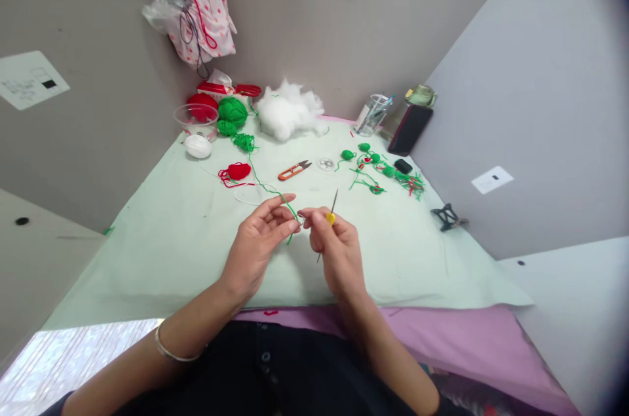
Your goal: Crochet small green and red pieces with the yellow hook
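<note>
My left hand (263, 239) pinches a strand of green yarn (269, 189), which runs back to a green bundle (244, 142); a short yarn end hangs below the fingers. Just to its right, my right hand (337, 242) grips a thin crochet hook (335, 201) with a yellow grip, its shaft sticking out above and below the fist. The fingertips of both hands nearly meet around something small and thin that I cannot make out. Beyond them lie orange snips (293, 171) and a red yarn bundle (238, 171).
White stuffing (289, 111) sits at the back, with green yarn balls (232, 112) and a plastic tub (196, 121) to its left. Back right are small green and red pieces (388, 170), a cup of pens (372, 116), a phone (411, 130) and a black stand (448, 217).
</note>
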`<action>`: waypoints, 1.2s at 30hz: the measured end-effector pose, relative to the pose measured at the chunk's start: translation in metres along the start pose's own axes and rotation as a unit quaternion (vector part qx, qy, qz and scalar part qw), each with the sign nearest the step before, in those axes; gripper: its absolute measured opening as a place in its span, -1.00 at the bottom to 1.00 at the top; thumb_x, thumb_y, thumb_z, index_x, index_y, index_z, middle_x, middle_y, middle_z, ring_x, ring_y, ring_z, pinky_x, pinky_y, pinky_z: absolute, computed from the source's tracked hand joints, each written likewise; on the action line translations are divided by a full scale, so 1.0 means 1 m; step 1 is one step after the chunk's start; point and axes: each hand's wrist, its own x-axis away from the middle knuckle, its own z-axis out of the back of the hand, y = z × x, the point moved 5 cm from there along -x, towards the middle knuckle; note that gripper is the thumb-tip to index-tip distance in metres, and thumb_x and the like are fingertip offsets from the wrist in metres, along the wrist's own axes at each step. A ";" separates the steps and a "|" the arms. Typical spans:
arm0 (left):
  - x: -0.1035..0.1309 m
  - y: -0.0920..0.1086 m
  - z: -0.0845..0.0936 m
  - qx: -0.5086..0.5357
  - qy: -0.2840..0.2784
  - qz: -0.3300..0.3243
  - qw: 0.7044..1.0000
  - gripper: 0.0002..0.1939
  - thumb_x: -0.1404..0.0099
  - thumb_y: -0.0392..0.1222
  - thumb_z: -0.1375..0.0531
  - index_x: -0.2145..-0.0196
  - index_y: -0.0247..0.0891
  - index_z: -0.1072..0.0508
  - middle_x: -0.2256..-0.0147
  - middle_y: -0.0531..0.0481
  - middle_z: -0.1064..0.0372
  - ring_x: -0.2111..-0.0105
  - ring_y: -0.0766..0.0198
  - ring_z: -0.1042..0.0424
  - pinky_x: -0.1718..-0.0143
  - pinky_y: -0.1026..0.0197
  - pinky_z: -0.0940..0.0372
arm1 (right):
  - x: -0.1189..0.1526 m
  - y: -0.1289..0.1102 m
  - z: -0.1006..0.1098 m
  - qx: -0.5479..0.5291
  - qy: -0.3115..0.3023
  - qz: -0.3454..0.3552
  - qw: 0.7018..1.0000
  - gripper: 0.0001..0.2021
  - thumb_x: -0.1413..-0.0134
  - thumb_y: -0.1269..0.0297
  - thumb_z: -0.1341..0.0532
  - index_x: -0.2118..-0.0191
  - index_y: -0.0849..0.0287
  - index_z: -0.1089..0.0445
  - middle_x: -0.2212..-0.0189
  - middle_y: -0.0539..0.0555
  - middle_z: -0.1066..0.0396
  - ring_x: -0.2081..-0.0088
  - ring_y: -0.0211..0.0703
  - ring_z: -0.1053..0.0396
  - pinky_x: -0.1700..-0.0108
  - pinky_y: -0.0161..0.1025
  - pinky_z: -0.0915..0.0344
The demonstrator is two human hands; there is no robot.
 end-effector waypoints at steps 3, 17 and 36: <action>-0.003 0.005 0.002 0.009 0.003 0.001 1.000 -0.56 -0.18 -0.23 -0.45 -0.03 -0.18 -0.57 0.32 0.12 -0.40 0.28 0.38 -0.43 0.10 0.28 -0.36 | -0.004 -0.008 0.012 -0.008 0.003 0.027 1.000 -0.57 -0.34 -0.06 -0.16 0.26 0.15 -0.64 0.43 0.04 -0.46 0.42 -0.26 -0.31 0.35 -0.27 -0.26; 0.004 0.015 0.004 -0.064 -0.019 -0.055 0.996 -0.52 -0.25 -0.25 -0.42 -0.12 -0.06 -0.54 0.26 0.09 -0.45 0.23 0.33 -0.45 0.19 0.28 -0.34 | 0.013 -0.039 0.019 -0.062 0.007 0.177 0.982 -0.86 -0.27 0.13 -0.35 0.22 0.05 -0.59 0.26 0.00 -0.51 0.39 -0.27 -0.53 0.25 -0.22 -0.49; 0.007 0.014 0.004 -0.055 -0.016 -0.040 0.998 -0.50 -0.26 -0.25 -0.40 -0.15 -0.08 -0.51 0.30 0.12 -0.42 0.26 0.35 -0.45 0.20 0.29 -0.34 | 0.029 -0.044 0.007 0.132 0.007 0.271 0.953 -0.80 -0.31 0.40 -0.28 0.06 -0.02 -0.60 0.25 0.04 -0.55 0.26 -0.18 -0.55 0.17 -0.16 -0.49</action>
